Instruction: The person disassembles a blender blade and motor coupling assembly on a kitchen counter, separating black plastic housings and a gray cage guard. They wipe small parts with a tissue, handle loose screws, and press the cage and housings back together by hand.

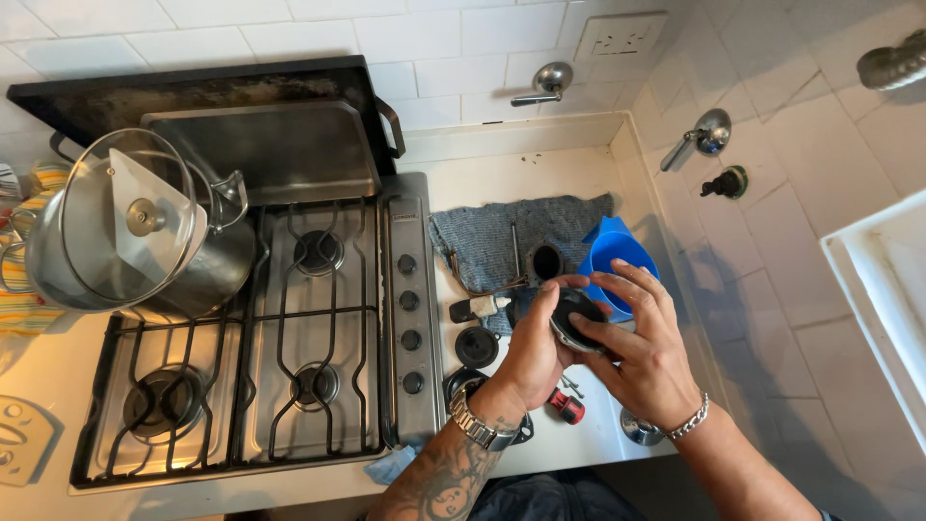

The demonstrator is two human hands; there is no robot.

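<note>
Over the white counter (pixel 540 183) to the right of the stove, we hold a round black burner cap (pixel 576 319) up between both hands. Our left hand (pixel 532 352) cups it from the near-left side, fingers curled shut around its rim, a metal watch (pixel 480 425) on that wrist. Our right hand (pixel 641 342) lies over the cap's right side — fingers bent and pressed onto its dark face, thumb underneath — with a chain bracelet (pixel 692 419) at the wrist. The cap is off the counter, in the air just in front of a blue plastic jug (pixel 610 253). Behind the jug a grey cloth (pixel 502 236) is spread out, with a dark cylindrical part (pixel 546 261) standing on it. Below our hands lie another round black burner piece (pixel 476 346), a small red-and-black tool (pixel 567 406) and a round metal disc (pixel 639 428) near the counter's front edge. To the left sits the four-burner gas stove (pixel 260 338) with black grates and a column of black knobs (pixel 410 323). On its far-left burner stands a steel pot (pixel 135 241) with a glass lid, and a steel tray (pixel 270 150) leans on a dark griddle plate (pixel 116 96) against the white tiled wall (pixel 386 29). Two chrome tap handles (pixel 550 82) stick out of the tiles.
</note>
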